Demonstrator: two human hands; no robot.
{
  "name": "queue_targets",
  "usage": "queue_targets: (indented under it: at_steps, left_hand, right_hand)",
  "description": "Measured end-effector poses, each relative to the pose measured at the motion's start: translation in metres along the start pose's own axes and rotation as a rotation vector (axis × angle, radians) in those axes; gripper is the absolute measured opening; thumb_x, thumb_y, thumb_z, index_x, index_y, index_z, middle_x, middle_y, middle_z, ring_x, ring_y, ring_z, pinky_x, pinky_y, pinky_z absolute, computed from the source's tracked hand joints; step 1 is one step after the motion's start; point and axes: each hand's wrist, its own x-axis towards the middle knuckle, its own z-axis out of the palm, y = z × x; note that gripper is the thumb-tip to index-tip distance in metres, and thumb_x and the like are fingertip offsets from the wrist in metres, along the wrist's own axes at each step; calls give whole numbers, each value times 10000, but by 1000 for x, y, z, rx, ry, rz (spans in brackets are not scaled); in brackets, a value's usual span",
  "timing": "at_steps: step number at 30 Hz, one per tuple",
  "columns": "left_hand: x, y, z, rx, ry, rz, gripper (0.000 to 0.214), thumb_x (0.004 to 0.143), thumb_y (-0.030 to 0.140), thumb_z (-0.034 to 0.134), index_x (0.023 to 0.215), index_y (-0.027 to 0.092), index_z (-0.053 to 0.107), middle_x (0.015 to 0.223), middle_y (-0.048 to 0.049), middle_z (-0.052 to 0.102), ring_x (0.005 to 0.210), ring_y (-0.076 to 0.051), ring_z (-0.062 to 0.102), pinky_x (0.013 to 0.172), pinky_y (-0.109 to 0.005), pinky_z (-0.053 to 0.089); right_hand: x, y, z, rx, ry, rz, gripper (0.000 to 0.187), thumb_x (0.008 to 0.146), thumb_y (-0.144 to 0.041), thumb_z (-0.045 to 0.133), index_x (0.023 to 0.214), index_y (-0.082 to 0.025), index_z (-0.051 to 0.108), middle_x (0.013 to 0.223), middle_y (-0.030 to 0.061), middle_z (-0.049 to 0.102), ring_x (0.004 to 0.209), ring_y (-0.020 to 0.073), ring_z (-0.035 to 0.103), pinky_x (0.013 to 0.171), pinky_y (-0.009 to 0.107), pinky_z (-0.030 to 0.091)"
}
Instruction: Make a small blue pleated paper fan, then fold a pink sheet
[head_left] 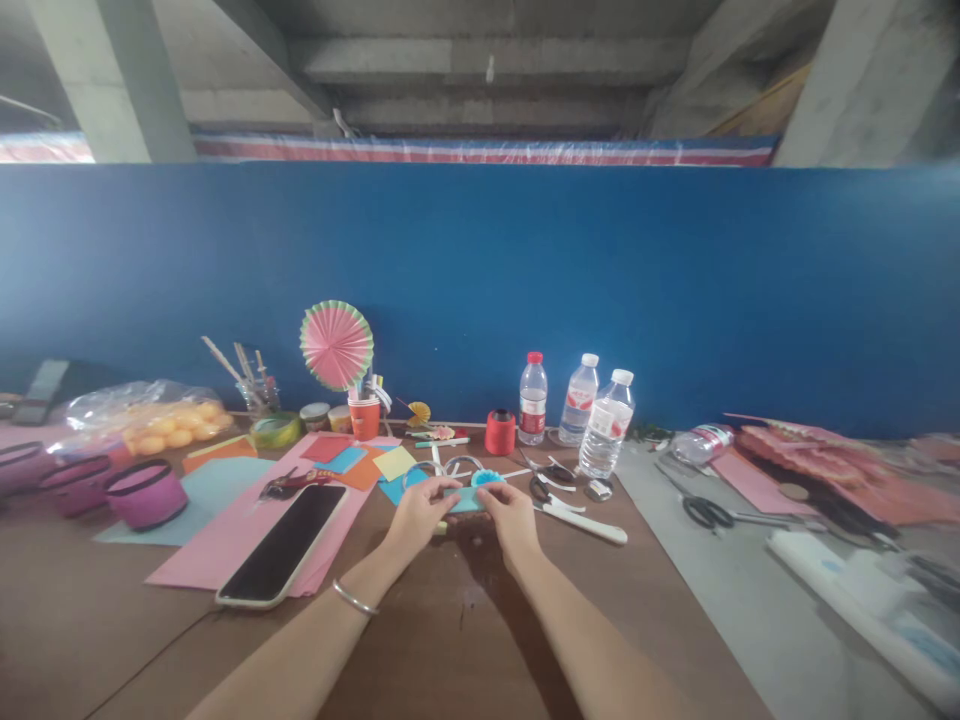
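Both of my hands meet over a small light-blue piece of paper (466, 500) on the brown table (450, 640). My left hand (418, 514) pinches its left end with curled fingers; a thin bangle sits on that wrist. My right hand (510, 516) grips the right end, fingers closed. A small blue pleated paper rosette (487, 477) lies just beyond the fingertips.
A black phone (283, 545) lies on pink paper (225, 545) at the left. Scissors (546, 488), a white knife (585, 522), a red thread spool (499, 432) and three water bottles (577, 405) stand behind. Coloured sheets, a pink paper fan (337, 345) and purple cups (144, 492) fill the left.
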Motion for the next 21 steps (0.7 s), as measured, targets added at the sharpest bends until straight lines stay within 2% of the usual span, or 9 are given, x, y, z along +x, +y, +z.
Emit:
queue_targets:
  at_steps: [21]
  left_hand:
    - [0, -1, 0, 25, 8, 41, 311, 720, 321, 572, 976, 147, 604, 798, -15, 643, 601, -144, 615, 565, -297, 563]
  right_hand:
    - [-1, -5, 1, 13, -3, 28, 230, 642, -336, 624, 747, -133, 647, 666, 20, 613, 583, 129, 520, 514, 211, 404]
